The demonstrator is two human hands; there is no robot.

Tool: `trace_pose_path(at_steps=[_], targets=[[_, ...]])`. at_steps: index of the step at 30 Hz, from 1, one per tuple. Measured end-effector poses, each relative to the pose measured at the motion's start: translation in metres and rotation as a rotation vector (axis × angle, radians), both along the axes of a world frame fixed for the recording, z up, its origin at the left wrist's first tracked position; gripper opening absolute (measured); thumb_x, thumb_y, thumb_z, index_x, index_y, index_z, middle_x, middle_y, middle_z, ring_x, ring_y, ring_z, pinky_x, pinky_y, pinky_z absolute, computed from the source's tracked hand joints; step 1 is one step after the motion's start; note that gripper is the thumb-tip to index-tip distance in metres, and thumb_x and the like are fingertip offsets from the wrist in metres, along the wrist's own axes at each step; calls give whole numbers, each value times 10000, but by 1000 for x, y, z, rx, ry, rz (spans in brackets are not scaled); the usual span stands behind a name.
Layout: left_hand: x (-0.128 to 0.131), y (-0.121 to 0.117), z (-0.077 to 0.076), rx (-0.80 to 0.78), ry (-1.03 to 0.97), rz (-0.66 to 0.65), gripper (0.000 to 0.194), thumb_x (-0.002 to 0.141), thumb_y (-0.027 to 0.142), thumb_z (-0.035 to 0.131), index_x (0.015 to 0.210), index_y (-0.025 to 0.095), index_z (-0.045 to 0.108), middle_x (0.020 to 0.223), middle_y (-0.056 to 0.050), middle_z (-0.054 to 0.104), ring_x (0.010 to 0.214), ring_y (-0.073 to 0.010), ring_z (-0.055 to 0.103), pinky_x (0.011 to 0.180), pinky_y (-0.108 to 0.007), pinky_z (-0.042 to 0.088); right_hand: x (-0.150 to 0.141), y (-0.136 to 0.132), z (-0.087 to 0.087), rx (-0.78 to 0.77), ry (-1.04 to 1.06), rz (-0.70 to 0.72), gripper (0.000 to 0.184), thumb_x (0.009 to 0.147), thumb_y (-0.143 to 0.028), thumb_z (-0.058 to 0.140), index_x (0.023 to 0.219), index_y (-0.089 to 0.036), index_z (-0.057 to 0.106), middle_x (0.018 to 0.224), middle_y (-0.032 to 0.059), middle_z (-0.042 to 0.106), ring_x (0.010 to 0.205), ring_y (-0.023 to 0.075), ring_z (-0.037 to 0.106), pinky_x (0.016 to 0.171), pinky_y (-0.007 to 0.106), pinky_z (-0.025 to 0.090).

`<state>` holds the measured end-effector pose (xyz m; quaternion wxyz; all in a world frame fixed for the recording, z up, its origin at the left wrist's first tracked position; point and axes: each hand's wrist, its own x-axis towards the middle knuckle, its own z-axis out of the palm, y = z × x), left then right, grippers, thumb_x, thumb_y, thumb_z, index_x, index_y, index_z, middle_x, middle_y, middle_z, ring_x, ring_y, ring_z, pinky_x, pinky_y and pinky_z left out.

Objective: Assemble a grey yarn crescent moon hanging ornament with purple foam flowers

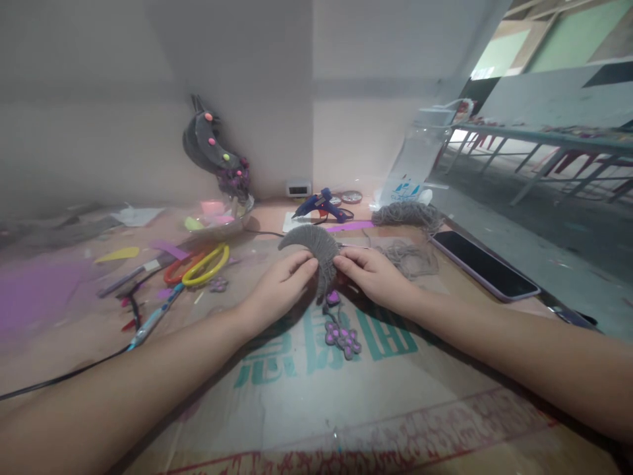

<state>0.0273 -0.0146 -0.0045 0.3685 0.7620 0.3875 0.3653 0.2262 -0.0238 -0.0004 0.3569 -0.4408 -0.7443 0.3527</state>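
A grey yarn-wrapped crescent (314, 245) lies on a cardboard sheet (306, 409) in front of me. My left hand (279, 287) pinches its lower part from the left, fingers closed on it. My right hand (373, 274) pinches the same spot from the right. Below the crescent hangs a purple flower charm (342, 338) on a short string, resting on the cardboard. Loose grey yarn (410, 257) trails off to the right of my right hand.
A blue glue gun (321, 204) and a grey yarn bundle (408, 214) lie behind. A phone (482, 264) rests at right. Yellow and orange scissors (202, 264), pens (153, 316), a glass bowl (220, 221) and a finished dark crescent ornament (210, 148) sit at left.
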Motion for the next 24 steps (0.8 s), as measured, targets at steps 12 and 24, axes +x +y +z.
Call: trace_pose_path(at_steps=[12,24], targets=[[3,-3,9,7,61,5,245,895,334,500,732,166,570,705,2,542,690,-151,518,649,-264,412,0,0,0,-2,-42,10,328,941,-404,449,677,-210,466,560,-48,459,485,101,423,494,239,328],[2,-4,7,48,125,1,209,901,317,487,797,170,593,735,3,582,717,-158,537,658,-259,414,-2,-4,6,-52,-40,-32,274,892,-421,533,760,-182,549,643,-6,592,562,124,541,512,234,399]])
